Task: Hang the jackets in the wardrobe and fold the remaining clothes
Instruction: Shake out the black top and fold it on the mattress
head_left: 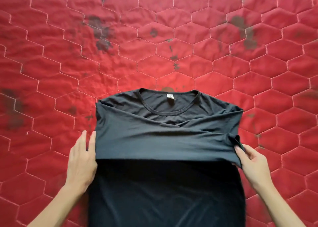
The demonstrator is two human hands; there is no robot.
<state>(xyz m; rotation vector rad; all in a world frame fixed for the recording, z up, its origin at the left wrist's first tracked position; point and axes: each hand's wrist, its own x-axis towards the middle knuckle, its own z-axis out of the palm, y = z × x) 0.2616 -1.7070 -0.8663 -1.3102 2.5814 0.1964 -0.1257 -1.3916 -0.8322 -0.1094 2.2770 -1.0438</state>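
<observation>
A black T-shirt [165, 137] lies flat on the red quilted bed cover [154, 46], neck opening pointing away from me, a small white label inside the collar. Both sleeves are folded across the chest, so the shirt forms a long rectangle running off the bottom of the view. My left hand [82, 159] rests against the shirt's left edge, its fingers tucked at the side fold. My right hand [251, 161] pinches the folded sleeve edge on the right side between thumb and fingers.
The red cover with pale hexagon stitching fills the whole view and carries several dark stains. No other clothes, hangers or wardrobe appear in view.
</observation>
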